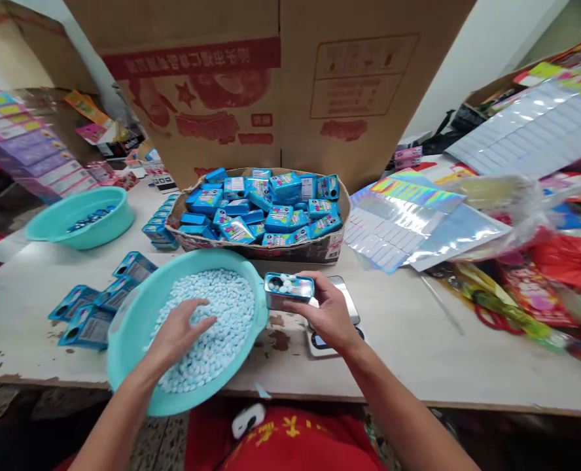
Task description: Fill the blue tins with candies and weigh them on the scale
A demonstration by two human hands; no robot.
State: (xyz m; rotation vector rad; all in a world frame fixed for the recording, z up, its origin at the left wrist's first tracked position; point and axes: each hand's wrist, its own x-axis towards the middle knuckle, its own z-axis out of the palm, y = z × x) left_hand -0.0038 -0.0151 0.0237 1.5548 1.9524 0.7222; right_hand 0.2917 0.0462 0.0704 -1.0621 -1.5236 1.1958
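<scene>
Right hand (pixel 332 315) grips blue tin (pixel 277 301) — seemingly part-filled; left hand (pixel 176 330), fingers (pixel 192 305) parted, over pellets (pixel 229 301) — many left in basin (pixel 129 337).

Packing workshop, large carton (pixel 295 91), weighing scale (pixel 348 297), basin (pixel 129 360) of pellets (pixel 229 297), heaped blue boxes (pixel 278 217)

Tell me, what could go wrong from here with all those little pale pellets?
1. The right hand holds a small blue box with pellets showing at its opening; if it tips, some could spill.
2. The basin appears to reach past the front edge of the table, so pressure from the left hand might tilt it.
3. The scale sits partly behind the right hand and might be knocked.
</scene>
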